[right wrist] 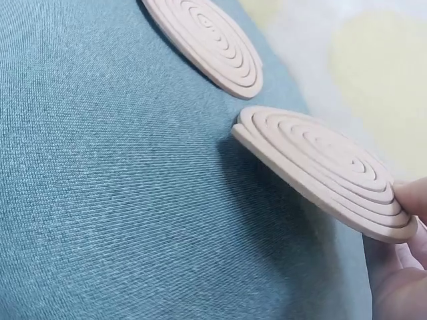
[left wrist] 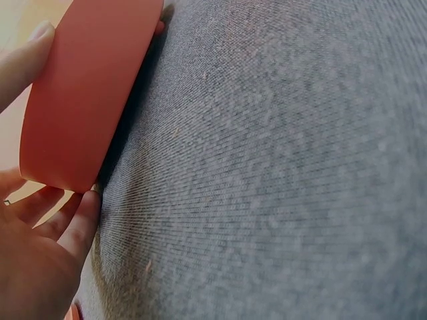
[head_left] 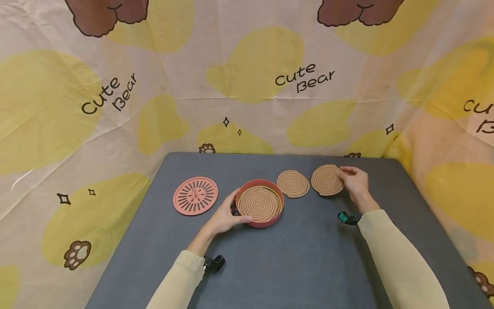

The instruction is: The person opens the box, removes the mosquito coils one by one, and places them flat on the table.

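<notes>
Behind the coils (head_left: pixel 293 184), "Cute Bear" lettering (head_left: pixel 305 78)

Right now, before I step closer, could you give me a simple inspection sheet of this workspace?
Surface: dark grey-blue tabletop, finely ribbed.
Job's things: red round container with one tan spiral coil inside; second coil flat on the tabletop; third coil in hand; pink slotted disc on the far left.
Clutter: nothing seen.
Hands: left hand grips the container's side; right hand pinches the third coil's edge.
Cables: nothing seen.
Surroundings: pale cloth with yellow patches and "Cute Bear" lettering.
</notes>
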`<state>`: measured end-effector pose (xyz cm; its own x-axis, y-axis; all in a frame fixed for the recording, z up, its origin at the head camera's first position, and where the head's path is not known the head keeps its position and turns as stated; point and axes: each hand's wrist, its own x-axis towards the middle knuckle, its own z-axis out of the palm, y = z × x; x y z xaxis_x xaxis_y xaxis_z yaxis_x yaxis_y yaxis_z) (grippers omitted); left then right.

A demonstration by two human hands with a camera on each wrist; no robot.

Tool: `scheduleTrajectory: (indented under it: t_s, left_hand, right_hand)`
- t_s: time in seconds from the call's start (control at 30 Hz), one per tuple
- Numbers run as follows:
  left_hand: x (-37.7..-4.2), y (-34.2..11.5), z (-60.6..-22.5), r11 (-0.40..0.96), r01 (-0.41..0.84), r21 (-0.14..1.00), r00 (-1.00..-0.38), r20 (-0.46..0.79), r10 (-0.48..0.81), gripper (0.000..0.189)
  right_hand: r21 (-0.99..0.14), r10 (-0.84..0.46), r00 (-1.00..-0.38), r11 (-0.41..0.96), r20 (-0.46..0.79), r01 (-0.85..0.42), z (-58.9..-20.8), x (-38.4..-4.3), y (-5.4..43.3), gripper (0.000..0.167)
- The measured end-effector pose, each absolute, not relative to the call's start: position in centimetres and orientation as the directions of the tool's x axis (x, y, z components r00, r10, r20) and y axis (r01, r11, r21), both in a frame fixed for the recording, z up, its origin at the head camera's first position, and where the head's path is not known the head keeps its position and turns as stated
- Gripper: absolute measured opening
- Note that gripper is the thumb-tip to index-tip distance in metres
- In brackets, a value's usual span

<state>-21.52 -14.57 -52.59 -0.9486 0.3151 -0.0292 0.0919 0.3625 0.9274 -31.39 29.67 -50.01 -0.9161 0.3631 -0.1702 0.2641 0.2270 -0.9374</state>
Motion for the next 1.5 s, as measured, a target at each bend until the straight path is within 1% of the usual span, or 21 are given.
scheduleTrajectory:
  t_s: [0.17,0.27,0.47,0.57,0.73,0.9,1.2,1.5]
  left_hand:
    - [-21.5,-14.6,-52.6,0.370,0.086,0.925,-0.949,-0.036,0.312,0.105]
    - [-21.5,-14.6,-52.5,0.376,0.088,0.922,-0.950,-0.036,0.311,0.105]
    - [-21.5,-14.6,-52.4,0.387,0.081,0.919,-0.949,-0.047,0.311,0.107]
    - [-21.5,-14.6,-52.4,0.390,0.077,0.918,-0.949,-0.052,0.310,0.107]
    - [-21.5,-14.5,-52.4,0.388,0.078,0.918,-0.950,-0.050,0.308,0.107]
    - [-21.4,-14.5,-52.5,0.378,0.077,0.923,-0.949,-0.048,0.311,0.106]
    - [-21.5,-14.6,-52.6,0.366,0.085,0.927,-0.950,-0.035,0.311,0.106]
    - [-21.4,-14.5,-52.5,0.377,0.079,0.923,-0.950,-0.045,0.309,0.107]
  right_hand:
    - [-0.928,0.358,-0.920,0.261,-0.161,0.264,-50.5,-31.2,29.7,0.044]
    - [-0.906,0.335,-0.933,0.340,-0.133,0.252,-50.6,-31.1,29.6,0.044]
    - [-0.807,0.268,-0.957,0.538,-0.110,0.244,-50.6,-30.9,29.9,0.045]
    - [-0.775,0.231,-0.967,0.589,-0.109,0.229,-50.6,-30.6,30.1,0.046]
    - [-0.750,0.211,-0.973,0.627,-0.095,0.209,-50.5,-30.3,30.4,0.047]
    - [-0.760,0.200,-0.977,0.624,-0.071,0.183,-50.2,-30.0,30.7,0.045]
    - [-0.811,0.136,-0.991,0.580,-0.004,0.083,-48.5,-29.3,30.6,0.044]
    - [-0.844,0.080,-0.997,0.534,0.001,0.042,-46.4,-28.8,29.0,0.046]
